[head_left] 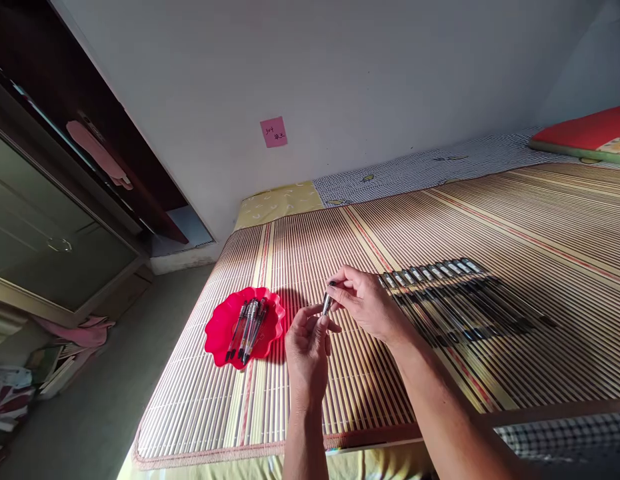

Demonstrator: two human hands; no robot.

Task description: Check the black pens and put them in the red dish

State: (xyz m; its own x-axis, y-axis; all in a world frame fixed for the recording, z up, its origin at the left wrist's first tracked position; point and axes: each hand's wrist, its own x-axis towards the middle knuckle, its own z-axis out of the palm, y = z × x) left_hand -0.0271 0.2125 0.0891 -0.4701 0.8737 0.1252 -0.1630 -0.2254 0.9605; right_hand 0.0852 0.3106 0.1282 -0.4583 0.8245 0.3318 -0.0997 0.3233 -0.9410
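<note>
Between my two hands, over the mat, is a pen [327, 301] with a black end and a pale clear part; most of its length is hidden or foreshortened. My left hand [307, 343] pinches its lower part between thumb and fingers. The thumb and fingertips of my right hand [360, 300] close on the black upper end. Left of my hands, a red scalloped plate [217, 333] holds several pens [250, 327], lying side by side. Right of my right hand, several black and clear pens [455, 300] lie in a slanting row, partly behind my forearm.
A striped bamboo mat [190, 413] covers the bed. A pink note [273, 132] is stuck to the wall behind. At the far right lies a red cushion [585, 130]. A glass-fronted cabinet [45, 220] and a dark door [140, 160] stand to the left.
</note>
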